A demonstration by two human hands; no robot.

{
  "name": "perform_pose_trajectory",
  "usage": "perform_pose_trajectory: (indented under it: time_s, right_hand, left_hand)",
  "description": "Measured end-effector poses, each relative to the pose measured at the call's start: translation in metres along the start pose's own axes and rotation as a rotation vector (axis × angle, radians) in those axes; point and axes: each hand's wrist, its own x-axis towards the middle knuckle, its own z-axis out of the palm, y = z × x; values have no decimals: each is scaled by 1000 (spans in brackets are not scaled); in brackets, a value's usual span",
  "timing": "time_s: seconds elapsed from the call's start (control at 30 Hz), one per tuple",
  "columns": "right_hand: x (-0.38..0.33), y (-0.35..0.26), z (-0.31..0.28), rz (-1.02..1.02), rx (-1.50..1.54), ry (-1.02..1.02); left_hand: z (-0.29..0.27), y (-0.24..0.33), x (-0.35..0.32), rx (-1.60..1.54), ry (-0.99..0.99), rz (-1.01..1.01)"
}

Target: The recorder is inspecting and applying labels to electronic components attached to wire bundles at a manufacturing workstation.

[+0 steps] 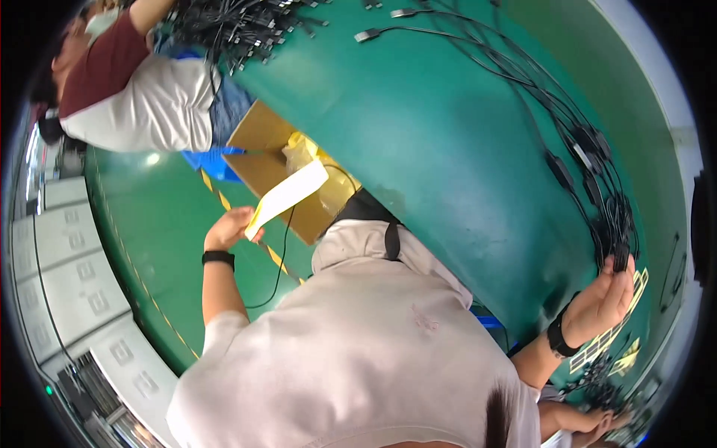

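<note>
Black cables point(592, 142), thin and slightly shiny, with boxy dark blocks partway along; they lie on the green counter point(418, 112), spread in loose curves along its far edge, then gather into a tight bunch. Light metal-tipped plugs point(367, 35) at the loose ends. Right hand point(601, 306): fingers closed round the bunched end, beside the far edge. Left hand point(235, 225): fingers pinching one end of a strip point(289, 196), long, flat, white-faced with yellow at the edge and the held end. Strip is off the counter, in the air over an open cardboard box point(310, 222) by the near edge; yellow and clear plastic in the box. Cable heap point(231, 30) at the counter's left end, next to a co-worker point(142, 104) in a white, maroon-sleeved shirt.
</note>
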Motion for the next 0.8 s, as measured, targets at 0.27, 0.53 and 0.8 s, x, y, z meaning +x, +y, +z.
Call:
perform_pose_trajectory:
  time_s: [0.27,0.53,0.8]
  right_hand:
    - [26,22,32,94,-17,34]
    - [44,17,20,80,-37,26]
    - [46,20,21,96,-93,37]
  left_hand:
    - [-4,-16,74,282,452,-5]
    - [8,21,120,347,744,222]
    - [-26,68,45,740,654,309]
